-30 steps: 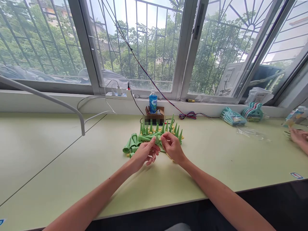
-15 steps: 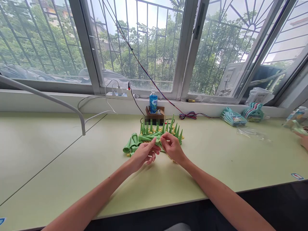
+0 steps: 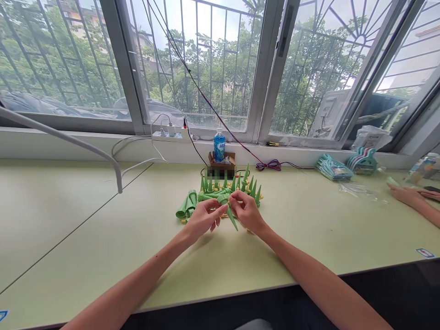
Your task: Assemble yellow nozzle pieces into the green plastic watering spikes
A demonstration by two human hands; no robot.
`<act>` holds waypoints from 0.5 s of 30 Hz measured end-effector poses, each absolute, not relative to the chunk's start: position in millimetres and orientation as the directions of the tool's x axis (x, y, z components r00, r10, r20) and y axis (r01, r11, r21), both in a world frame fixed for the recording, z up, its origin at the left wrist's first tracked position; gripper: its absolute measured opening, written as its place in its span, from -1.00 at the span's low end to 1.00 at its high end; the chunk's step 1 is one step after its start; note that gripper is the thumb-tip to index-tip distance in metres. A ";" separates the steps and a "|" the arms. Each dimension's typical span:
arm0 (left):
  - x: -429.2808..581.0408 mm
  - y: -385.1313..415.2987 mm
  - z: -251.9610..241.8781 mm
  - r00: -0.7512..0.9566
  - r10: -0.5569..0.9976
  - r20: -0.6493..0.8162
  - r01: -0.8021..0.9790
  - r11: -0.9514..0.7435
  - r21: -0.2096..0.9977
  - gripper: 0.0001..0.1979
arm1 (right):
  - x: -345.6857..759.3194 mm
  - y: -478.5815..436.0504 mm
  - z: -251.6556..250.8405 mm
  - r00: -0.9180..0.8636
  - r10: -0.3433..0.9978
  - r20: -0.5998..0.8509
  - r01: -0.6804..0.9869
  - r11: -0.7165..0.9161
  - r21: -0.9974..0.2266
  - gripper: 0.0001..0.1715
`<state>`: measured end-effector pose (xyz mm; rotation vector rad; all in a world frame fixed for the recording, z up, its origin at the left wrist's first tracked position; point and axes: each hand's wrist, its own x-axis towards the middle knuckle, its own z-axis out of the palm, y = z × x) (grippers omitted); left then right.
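My left hand (image 3: 206,216) grips a green plastic spike (image 3: 231,216) near its wide collar, and the spike's point slants down to the right. Closed in a pinch, my right hand (image 3: 246,210) meets the collar from the right; a bit of yellow shows at its fingertips, apparently a small yellow piece, mostly hidden. Beyond both hands, several green spikes (image 3: 253,189) stand upright in rows with yellow pieces among them. Loose green spikes (image 3: 187,204) lie in a pile to the left of these, partly behind my left hand.
Behind the spikes is a small cardboard box (image 3: 222,170) with a blue bottle (image 3: 219,145). Coiled cable (image 3: 268,165) lies by the sill. Light-blue packaged items (image 3: 332,167) sit at the right back. Another person's hand (image 3: 407,196) rests at the far right. A white curved bar (image 3: 85,147) crosses the left.
The green spike in my left hand has tipped so that its point now shows below, toward me. My right hand stays almost in place. The other person's hands have come further into view.
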<state>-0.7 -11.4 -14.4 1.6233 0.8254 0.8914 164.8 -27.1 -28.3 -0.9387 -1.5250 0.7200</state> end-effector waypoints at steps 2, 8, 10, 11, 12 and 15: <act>-0.8 -12.4 -13.8 0.469 0.867 0.171 0.094 -0.242 0.966 -0.63 | 164.5 -27.1 -28.5 -0.031 0.866 0.499 0.167 0.497 -0.851 -0.69; -0.7 -13.0 -12.5 0.408 0.856 0.318 0.169 -0.413 0.895 -0.74 | 163.6 -25.9 -29.8 -0.029 0.876 0.482 0.176 0.479 -0.860 -0.67; -0.7 -11.6 -14.0 0.383 0.847 0.367 0.172 -0.457 0.873 -0.74 | 163.6 -25.4 -29.9 -0.030 0.880 0.474 0.168 0.472 -0.865 -0.66; -0.7 -10.8 -15.1 0.374 0.840 0.392 0.169 -0.477 0.862 -0.72 | 163.6 -25.3 -29.8 -0.031 0.882 0.470 0.163 0.469 -0.868 -0.66; -0.8 -9.9 -16.3 0.366 0.833 0.415 0.167 -0.498 0.851 -0.71 | 163.8 -25.2 -29.8 -0.034 0.884 0.466 0.159 0.465 -0.871 -0.65; -1.3 -7.9 -19.8 0.354 0.811 0.466 0.189 -0.550 0.814 -0.70 | 164.3 -25.5 -29.5 -0.039 0.885 0.463 0.144 0.464 -0.874 -0.66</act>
